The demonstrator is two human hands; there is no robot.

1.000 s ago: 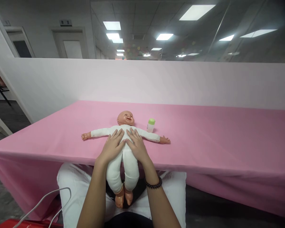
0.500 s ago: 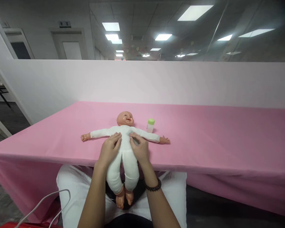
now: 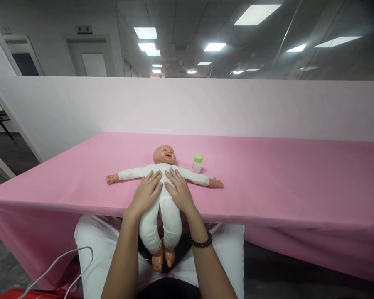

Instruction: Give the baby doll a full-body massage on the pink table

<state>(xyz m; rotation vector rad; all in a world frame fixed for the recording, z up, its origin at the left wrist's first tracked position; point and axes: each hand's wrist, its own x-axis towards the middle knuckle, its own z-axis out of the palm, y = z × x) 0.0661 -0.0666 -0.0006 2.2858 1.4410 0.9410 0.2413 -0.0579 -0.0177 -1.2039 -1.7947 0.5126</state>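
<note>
A baby doll point(image 3: 171, 211) with a white cloth body lies face up, arms stretched out to both sides. Its head is toward the wall, and its legs hang over the table's front edge toward me. My left hand point(image 3: 147, 192) rests flat on the left side of the doll's torso, fingers spread. On the torso's right side lies my right hand point(image 3: 180, 192), likewise flat with fingers apart. Neither hand grips anything. A small bottle with a green cap point(image 3: 198, 164) stands upright just beyond the doll's arm on the right.
A pink cloth point(image 3: 283, 182) covers the table and drapes down its front. Behind it rises a white partition point(image 3: 205, 108) with glass above. White fabric point(image 3: 96, 241) covers my lap. A white cable point(image 3: 59, 259) runs at lower left by a red object point(image 3: 40, 294).
Both hands have flattened and spread their fingers on the doll's torso. The right hand's fingers reach slightly farther up and inward. The doll and bottle stay in place.
</note>
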